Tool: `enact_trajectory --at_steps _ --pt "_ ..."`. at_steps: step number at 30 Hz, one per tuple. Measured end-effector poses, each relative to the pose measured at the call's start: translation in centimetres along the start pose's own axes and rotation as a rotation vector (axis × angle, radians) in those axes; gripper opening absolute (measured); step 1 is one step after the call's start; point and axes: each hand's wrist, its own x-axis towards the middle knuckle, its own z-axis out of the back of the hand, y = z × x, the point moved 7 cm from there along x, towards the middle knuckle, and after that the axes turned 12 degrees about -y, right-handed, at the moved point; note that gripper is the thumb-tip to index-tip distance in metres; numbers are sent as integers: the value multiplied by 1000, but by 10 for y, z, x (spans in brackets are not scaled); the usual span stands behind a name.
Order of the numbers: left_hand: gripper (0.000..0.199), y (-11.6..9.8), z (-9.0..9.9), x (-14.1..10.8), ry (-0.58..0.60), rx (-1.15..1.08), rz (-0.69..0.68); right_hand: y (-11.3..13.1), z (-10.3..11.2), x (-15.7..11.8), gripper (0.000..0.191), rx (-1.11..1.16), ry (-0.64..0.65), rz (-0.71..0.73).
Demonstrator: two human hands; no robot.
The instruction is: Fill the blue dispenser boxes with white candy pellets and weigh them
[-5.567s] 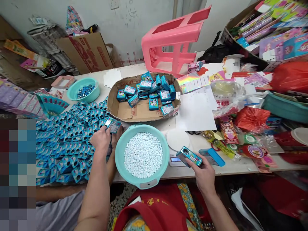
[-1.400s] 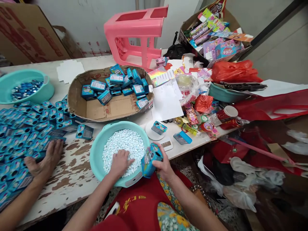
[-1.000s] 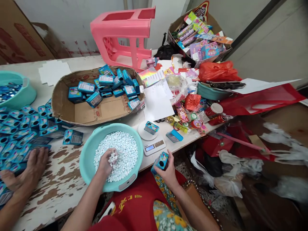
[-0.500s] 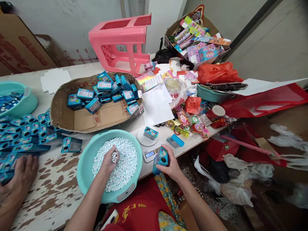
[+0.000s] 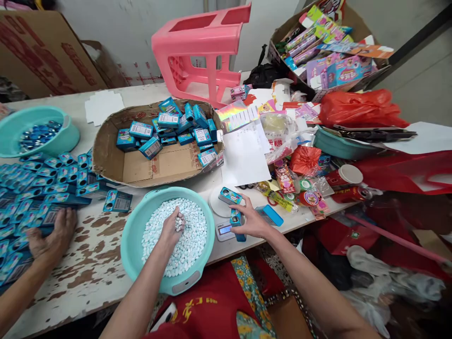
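My left hand [image 5: 173,228] is closed around some small white candies over a turquoise basin [image 5: 129,254] filled with the same white pieces [image 5: 190,245]. My right hand [image 5: 252,219] grips a small blue candy box [image 5: 237,217] with a round hole in its top, at the near side of a white digital scale [image 5: 225,230]. Another blue box [image 5: 230,195] is on the scale's round plate, close to my right fingertips; whether they touch it I cannot tell. A further blue box [image 5: 270,214] lies just behind that hand.
Another person's hand [image 5: 54,235] rests by rows of blue boxes [image 5: 38,188] at the left. A cut-down carton [image 5: 141,174] holds more boxes. Around them are a basin of shiny blue packets [image 5: 70,136], a pink stool [image 5: 197,40], paper [image 5: 243,160] and assorted sweets [image 5: 286,179].
My right hand has brought its blue box up from the table's edge to the scale. My left hand stays over the candies, still closed. The whole view has shifted.
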Motion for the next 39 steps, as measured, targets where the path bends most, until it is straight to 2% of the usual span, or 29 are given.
enact_trajectory --at_steps 4,7,10,12,14,17,20,22,25,29,36,39 --pt "29 -2 -5 0 -21 33 -5 0 -5 2 78 -21 -14 10" --pt "31 -2 -5 5 -9 -22 -5 2 -5 -2 80 -39 -44 46" --pt "33 -5 -5 5 9 -154 64 16 1 -8 79 -50 -77 100" --pt "35 -15 -7 -5 30 -251 93 34 8 -13 78 -64 -90 125" --pt "37 -37 -15 -30 95 -314 40 57 14 -18 78 -71 -89 146" --pt "44 -80 -31 -86 207 -306 -177 96 10 -25 81 -63 -43 184" --pt "52 -110 -43 -136 217 -239 -414 127 -12 -29 82 -12 34 217" --pt "54 -117 -47 -152 185 -208 -544 140 -31 -31 82 26 85 235" --pt "51 -114 -44 -149 131 -207 -661 148 -57 -36 82 16 161 247" --pt "46 -102 -32 -133 124 -292 -644 148 -77 -42 83 -54 229 238" --pt "48 -103 -18 -121 158 -333 -545 144 -87 -48 86 -82 237 224" --pt "45 -105 -1 -111 65 -89 -622 143 -84 -49 86 -83 220 214"
